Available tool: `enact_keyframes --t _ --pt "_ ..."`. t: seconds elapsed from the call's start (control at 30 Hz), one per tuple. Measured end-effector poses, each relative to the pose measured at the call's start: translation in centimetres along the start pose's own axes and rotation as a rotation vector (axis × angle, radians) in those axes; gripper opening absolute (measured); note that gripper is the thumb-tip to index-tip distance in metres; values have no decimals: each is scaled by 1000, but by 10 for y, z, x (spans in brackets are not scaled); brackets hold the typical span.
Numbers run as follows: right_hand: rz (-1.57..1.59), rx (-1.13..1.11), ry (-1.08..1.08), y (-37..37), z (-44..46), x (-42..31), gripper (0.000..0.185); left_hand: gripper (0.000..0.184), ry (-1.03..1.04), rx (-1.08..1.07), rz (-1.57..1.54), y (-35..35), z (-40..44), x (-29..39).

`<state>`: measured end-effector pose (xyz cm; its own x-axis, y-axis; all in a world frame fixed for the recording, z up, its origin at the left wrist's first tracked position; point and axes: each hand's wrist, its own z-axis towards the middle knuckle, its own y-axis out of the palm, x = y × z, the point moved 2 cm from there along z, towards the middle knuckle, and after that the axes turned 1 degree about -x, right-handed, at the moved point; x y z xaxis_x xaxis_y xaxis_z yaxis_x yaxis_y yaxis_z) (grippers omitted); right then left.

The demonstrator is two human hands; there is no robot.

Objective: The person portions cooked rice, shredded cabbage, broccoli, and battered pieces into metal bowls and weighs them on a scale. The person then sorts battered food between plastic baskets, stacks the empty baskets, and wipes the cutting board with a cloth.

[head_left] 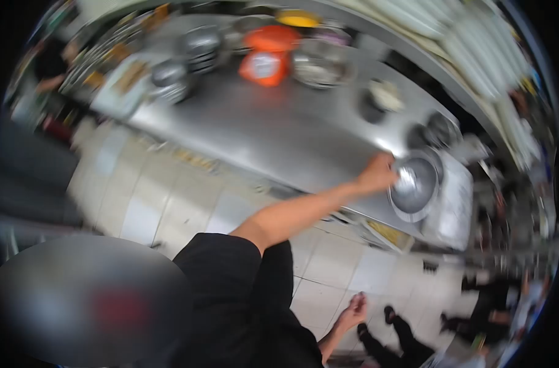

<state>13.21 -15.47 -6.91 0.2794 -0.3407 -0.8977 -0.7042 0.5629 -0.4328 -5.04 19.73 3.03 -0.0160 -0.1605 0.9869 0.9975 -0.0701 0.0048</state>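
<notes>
My left hand [377, 175] reaches across the steel table, its fingers closed on the left rim of a round metal bowl [417, 184]. Nothing can be made out inside the bowl, which is blurred. Low at my side, away from the table, my right hand [353, 311] is held with its fingers loosely curled and apart, nothing visible in it. Beside the bowl, on its right, lies a clear plastic-wrapped bundle [454, 205].
On the steel table [279, 135] stand an orange scale [266, 64], a large metal bowl [319, 64], stacked bowls [201, 49], a container of pale food [386, 96] and a cutting board [120, 89]. Shelving overhangs the back. Other people stand at the lower right and far left.
</notes>
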Motion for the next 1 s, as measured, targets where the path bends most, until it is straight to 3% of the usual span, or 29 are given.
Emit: enact_keyframes --t 0.1,0.2,0.23,0.27,0.3,0.37,0.47,0.6,0.7,0.73,0.8,0.87,0.93,1.0 --pt "123 -192 -128 59 10 -81 30 14 -176 98 175 -64 -113 -14" --pt "202 -480 -434 131 -21 -147 28 12 -317 148 326 -121 -203 -28" --pt "178 -546 -502 155 -42 -157 27 15 -346 257 342 -137 -227 -40" --pt "84 -676 -704 180 -64 -167 27 19 -376 359 352 -154 -249 -50" --pt "-9 -802 -907 204 -86 -173 26 19 -475 387 208 -177 -268 -47" --pt "-20 -1054 -983 246 -134 -178 24 18 -584 530 -4 -228 -298 -55" --pt "-26 -1175 -1016 309 -181 -176 22 16 -654 846 -206 -314 -344 -94" --pt "-94 -1145 -1131 436 -236 -174 25 13 -554 1242 -232 -428 -400 -118" --pt "-217 -1130 -1137 567 -267 -165 39 12 -569 1347 -54 -501 -445 -163" --pt "-252 -1122 -1135 614 -276 -169 43 12 -573 1399 -280 -521 -452 -164" --pt "-293 -1049 -1162 706 -276 -160 46 12 -633 1421 -289 -558 -467 -161" --pt "-853 -1009 -696 775 -281 -164 53 12 -654 1425 -278 -594 -477 -166" --pt "-758 -803 -1211 837 -265 -144 60 15 -709 1400 -322 -619 -481 -173" --pt "-763 -756 -1225 875 -260 -146 60 16 -713 1374 -340 -639 -477 -183"
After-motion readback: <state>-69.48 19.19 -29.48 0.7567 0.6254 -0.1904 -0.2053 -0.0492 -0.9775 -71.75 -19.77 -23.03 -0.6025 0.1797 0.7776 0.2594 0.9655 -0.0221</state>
